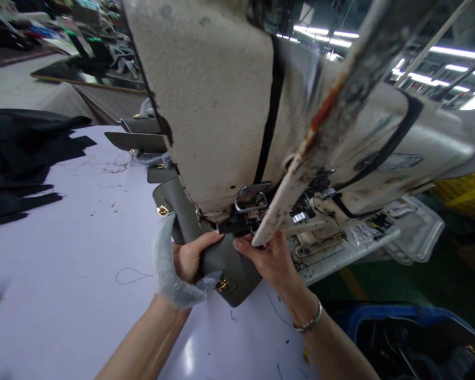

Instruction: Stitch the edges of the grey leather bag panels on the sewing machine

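Under the head of an industrial sewing machine (214, 105) lies a grey-green leather bag piece (229, 264) with gold fittings. A handle wrapped in white plastic (164, 258) arches from it across my left wrist. My left hand (190, 258) reaches through that handle and grips the piece, its thumb on top near the presser foot. On the other side, my right hand (265, 256) pinches the edge of the piece close to the needle area. The white rusty bar (301, 153) partly covers its fingers. The needle itself is hidden.
More grey-green bag pieces (136, 140) lie behind the machine head on the white table (103, 295). Black fabric pieces (19, 158) are stacked at the left. A blue bin (411, 311) stands at the lower right, below a clear plastic tray (419, 232).
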A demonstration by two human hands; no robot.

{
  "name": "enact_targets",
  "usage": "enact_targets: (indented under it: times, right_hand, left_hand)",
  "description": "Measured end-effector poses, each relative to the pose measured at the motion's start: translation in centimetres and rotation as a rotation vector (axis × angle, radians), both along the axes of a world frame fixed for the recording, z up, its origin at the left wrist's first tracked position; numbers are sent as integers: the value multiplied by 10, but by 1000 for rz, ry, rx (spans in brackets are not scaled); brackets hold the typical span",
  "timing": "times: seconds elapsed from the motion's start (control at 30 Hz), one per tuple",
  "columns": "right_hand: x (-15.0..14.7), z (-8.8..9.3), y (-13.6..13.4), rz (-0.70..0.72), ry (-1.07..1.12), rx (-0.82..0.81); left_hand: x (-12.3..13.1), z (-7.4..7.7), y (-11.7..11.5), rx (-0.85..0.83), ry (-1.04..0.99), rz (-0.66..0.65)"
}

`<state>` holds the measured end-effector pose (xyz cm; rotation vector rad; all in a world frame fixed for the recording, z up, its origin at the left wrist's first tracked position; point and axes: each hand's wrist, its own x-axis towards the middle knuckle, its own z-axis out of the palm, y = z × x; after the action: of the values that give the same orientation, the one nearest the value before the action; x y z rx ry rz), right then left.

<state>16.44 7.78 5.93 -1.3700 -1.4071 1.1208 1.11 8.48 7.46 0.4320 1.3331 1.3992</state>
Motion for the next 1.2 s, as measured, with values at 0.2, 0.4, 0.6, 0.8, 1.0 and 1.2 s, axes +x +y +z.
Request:
enact_targets:
  times: [0.2, 0.4, 0.6, 0.8, 1.0, 1.2]
  right_hand:
    - [-8, -5, -5, -24, 66, -28]
    - [-16, -9, -7, -22, 207, -50]
    - [-15, -9, -9, 4, 312, -68]
    - [-15, -14, -11, -16, 329, -101]
    - [-20, -11, -14, -50, 355, -122]
    - [-24, -9, -20, -92, 379, -183]
  left_hand:
    - [-14, -6, 12, -46, 2, -163]
    - [-27, -19, 23, -66, 10, -287]
    - [-30, -13, 26, -64, 18, -309]
    - [-29, 0, 26, -36, -7, -293]
    - [-34, -2, 33, -11, -44, -352]
    - [-32, 11, 41, -64, 37, -307]
